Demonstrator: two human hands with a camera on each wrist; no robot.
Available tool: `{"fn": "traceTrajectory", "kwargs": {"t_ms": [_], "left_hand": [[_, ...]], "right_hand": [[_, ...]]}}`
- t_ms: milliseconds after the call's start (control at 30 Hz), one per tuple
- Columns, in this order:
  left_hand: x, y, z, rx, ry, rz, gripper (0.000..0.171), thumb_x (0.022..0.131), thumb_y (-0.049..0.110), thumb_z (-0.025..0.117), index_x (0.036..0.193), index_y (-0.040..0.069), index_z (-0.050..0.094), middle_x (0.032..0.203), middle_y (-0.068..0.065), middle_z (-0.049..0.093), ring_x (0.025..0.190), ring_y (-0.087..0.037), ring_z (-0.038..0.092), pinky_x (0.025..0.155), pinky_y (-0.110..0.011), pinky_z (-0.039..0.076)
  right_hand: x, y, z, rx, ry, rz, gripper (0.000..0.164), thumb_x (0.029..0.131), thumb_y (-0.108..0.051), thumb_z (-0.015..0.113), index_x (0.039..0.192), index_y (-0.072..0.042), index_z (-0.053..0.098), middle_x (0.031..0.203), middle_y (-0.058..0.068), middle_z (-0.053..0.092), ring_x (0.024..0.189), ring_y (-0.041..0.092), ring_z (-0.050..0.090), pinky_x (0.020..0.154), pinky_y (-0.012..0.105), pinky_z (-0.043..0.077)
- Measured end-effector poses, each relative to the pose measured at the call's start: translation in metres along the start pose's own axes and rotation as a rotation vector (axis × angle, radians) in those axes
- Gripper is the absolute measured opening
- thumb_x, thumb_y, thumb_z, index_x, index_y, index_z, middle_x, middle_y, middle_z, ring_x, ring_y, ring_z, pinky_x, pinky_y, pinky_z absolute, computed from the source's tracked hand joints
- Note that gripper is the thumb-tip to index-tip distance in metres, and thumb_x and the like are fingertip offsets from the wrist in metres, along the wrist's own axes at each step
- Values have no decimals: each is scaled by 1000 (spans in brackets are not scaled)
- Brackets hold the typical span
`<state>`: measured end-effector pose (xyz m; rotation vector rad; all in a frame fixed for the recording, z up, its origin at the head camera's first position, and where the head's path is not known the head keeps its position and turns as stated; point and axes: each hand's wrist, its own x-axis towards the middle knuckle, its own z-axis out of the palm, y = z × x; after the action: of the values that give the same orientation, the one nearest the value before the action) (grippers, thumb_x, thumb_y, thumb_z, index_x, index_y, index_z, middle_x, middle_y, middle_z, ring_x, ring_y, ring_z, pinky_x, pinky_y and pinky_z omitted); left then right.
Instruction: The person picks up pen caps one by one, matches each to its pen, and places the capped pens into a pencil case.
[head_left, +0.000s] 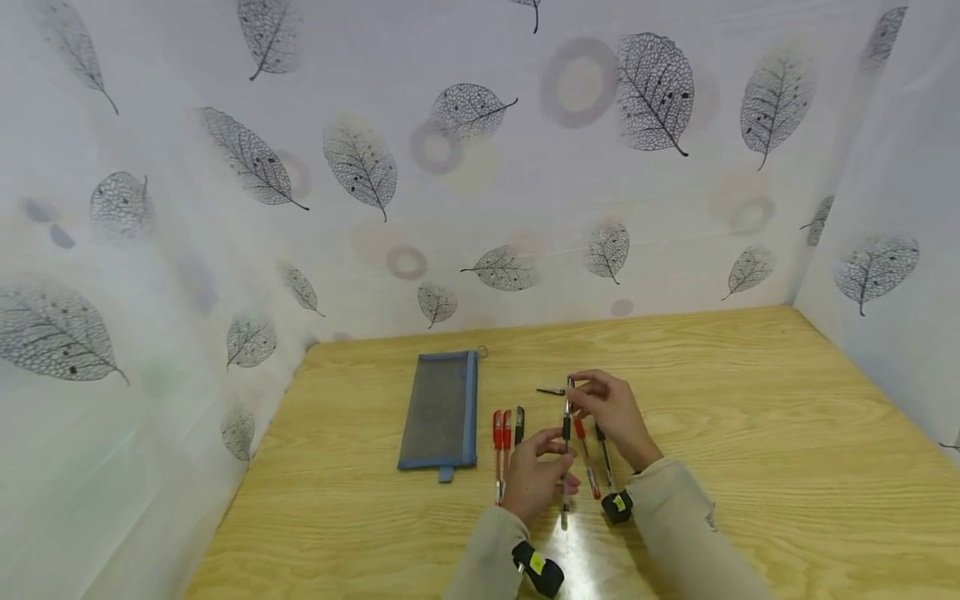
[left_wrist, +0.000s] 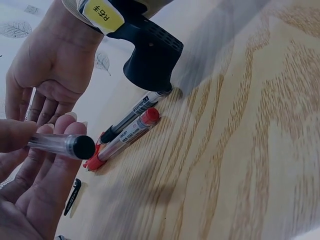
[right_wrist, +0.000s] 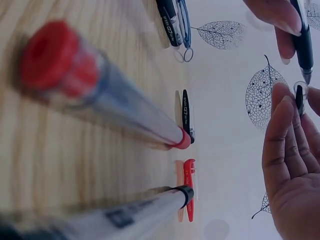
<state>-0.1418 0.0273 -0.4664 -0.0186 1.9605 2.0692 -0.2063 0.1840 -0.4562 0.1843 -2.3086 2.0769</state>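
Observation:
My left hand [head_left: 536, 477] holds a black gel pen [head_left: 566, 450] by its barrel, tip pointing away from me. Its dark end plug [left_wrist: 83, 147] faces the camera in the left wrist view. At the far end, my right hand [head_left: 611, 412] pinches a clear pen cap with a black clip [right_wrist: 299, 97]. The bare metal tip [right_wrist: 307, 76] is right by the cap's mouth; whether they touch I cannot tell. Under the right hand lie a red pen [head_left: 588, 467] and a black pen [head_left: 604, 457] side by side. A loose black cap [head_left: 551, 390] rests beyond the hands.
Left of the hands, two red pens [head_left: 497, 446] and a black pen [head_left: 520, 423] lie in a row. Further left is a grey mesh pouch [head_left: 438, 408] with blue edging. A red cap [right_wrist: 189, 192] shows in the right wrist view. A leaf-patterned curtain [head_left: 480, 200] borders the wooden table [head_left: 750, 400].

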Motion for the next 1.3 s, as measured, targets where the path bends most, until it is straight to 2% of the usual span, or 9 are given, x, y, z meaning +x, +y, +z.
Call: {"fn": "traceTrajectory", "kwargs": {"t_ms": [267, 500, 633, 767, 933, 1100, 1300], "left_hand": [[2, -2, -2, -13, 14, 0, 41, 92, 5, 64, 132, 5, 56, 107, -9, 64, 62, -16, 66, 60, -34, 58], [2, -1, -3, -46, 27, 3, 44, 91, 8, 65, 134, 5, 54, 112, -14, 63, 64, -18, 67, 61, -34, 58], [1, 0, -4, -47, 27, 15, 43, 93, 9, 64, 134, 2, 53, 114, -16, 61, 66, -18, 67, 62, -33, 58], [1, -1, -4, -53, 38, 23, 37, 94, 5, 61, 130, -3, 55, 110, -17, 62, 62, -16, 66, 61, -34, 58], [0, -4, 1, -106, 52, 45, 28, 94, -1, 58, 121, -8, 60, 98, -18, 65, 55, -16, 65, 56, -37, 57], [-1, -6, 5, -154, 29, 60, 25, 94, -6, 54, 117, -13, 59, 93, -17, 63, 52, -14, 61, 55, -36, 57], [-3, -7, 7, -231, 8, 18, 25, 94, -7, 52, 117, -14, 58, 86, -10, 61, 51, -14, 58, 53, -32, 55]], "right_hand": [[0, -3, 2, 17, -5, -16, 34, 93, -15, 66, 120, 3, 59, 98, 27, 65, 74, 19, 66, 74, 51, 54], [-3, -3, 3, -22, -104, -13, 39, 92, -19, 67, 124, 1, 59, 97, 22, 67, 75, 18, 64, 73, 46, 54], [-4, -3, 5, -40, -116, -27, 39, 92, -19, 67, 124, 4, 60, 93, 16, 67, 74, 17, 62, 71, 42, 54], [-6, -3, 11, 12, -100, -65, 36, 92, -14, 66, 118, 10, 61, 91, 12, 68, 77, 15, 64, 70, 35, 55], [-7, -1, 18, 102, -118, -101, 31, 93, -8, 63, 112, 17, 58, 87, 12, 69, 77, 13, 65, 70, 30, 55], [-9, 0, 19, 145, -114, -64, 24, 93, -5, 63, 108, 13, 61, 86, 13, 69, 76, 13, 65, 69, 29, 55], [-13, 4, 17, 144, -141, 8, 21, 93, -9, 63, 107, 7, 64, 89, 12, 70, 81, 16, 67, 74, 32, 55]]}}
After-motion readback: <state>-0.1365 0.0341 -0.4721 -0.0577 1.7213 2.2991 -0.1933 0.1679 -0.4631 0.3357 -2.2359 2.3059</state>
